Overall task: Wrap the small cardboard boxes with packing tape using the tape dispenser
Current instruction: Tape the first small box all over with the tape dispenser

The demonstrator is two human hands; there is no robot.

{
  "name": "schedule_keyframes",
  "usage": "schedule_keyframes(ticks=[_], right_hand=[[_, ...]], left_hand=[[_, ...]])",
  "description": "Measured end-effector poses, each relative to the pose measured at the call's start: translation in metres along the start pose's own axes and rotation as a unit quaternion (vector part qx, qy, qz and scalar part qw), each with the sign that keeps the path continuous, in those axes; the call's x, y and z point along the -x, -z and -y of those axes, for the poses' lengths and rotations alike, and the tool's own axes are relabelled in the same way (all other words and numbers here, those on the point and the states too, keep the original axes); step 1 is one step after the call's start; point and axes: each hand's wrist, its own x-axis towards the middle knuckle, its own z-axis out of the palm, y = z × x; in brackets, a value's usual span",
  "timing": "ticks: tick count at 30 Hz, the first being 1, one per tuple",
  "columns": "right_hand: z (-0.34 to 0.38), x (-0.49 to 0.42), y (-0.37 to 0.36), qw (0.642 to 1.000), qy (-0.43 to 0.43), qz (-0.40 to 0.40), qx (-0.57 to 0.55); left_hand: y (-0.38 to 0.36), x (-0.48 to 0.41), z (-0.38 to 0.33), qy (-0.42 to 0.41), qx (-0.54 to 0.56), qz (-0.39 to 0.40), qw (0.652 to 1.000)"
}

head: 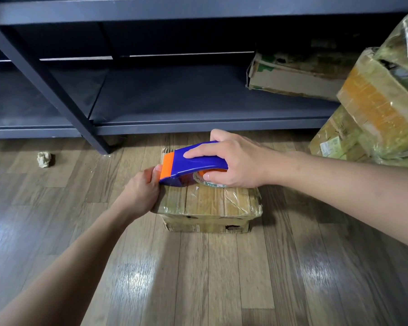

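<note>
Cardboard box [210, 203] under tape dispenser [198, 161] — wood-plank floor [198, 278], dark shelving [174, 95] behind

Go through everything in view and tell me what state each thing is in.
small cardboard box: closed, partly taped, on the floor.
tape dispenser: resting on the box top.
right hand: grips the dispenser.
left hand: holds the box's left edge.
wad: crumpled, on the floor.
shelf box: torn, dented.
</note>
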Motion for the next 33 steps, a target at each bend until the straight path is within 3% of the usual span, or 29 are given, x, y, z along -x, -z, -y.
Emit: schedule_keyframes(ticks=[10,15,20,23,26,30,33], right_hand=[[0.002,0.002,-0.005,1.000,0.018,-0.001,0.023],[0.001,0.001,0.001,1.000,0.017,0.011,0.022],[-0.003,0.004,0.010,0.999,0.029,0.029,0.025],[-0.002,0.005,0.012,0.999,0.026,0.034,0.024],[-0.001,0.007,0.008,0.999,0.024,0.031,0.025],[0.001,0.011,0.003,0.999,0.017,0.028,0.033],[0.002,0.010,0.001,0.998,0.026,0.033,0.040]], left_hand=[[0.004,-0.001,0.005,0.017,0.149,0.082,0.985],[0.002,-0.003,0.000,-0.020,0.001,0.025,1.000],[0.010,-0.008,-0.002,-0.067,-0.127,0.044,0.989],[0.009,-0.005,-0.005,-0.080,-0.144,0.036,0.986],[0.004,-0.002,-0.002,-0.046,-0.103,0.012,0.994],[-0.006,0.011,-0.001,0.006,0.115,0.008,0.993],[-0.011,0.022,0.001,0.026,0.194,0.011,0.981]])
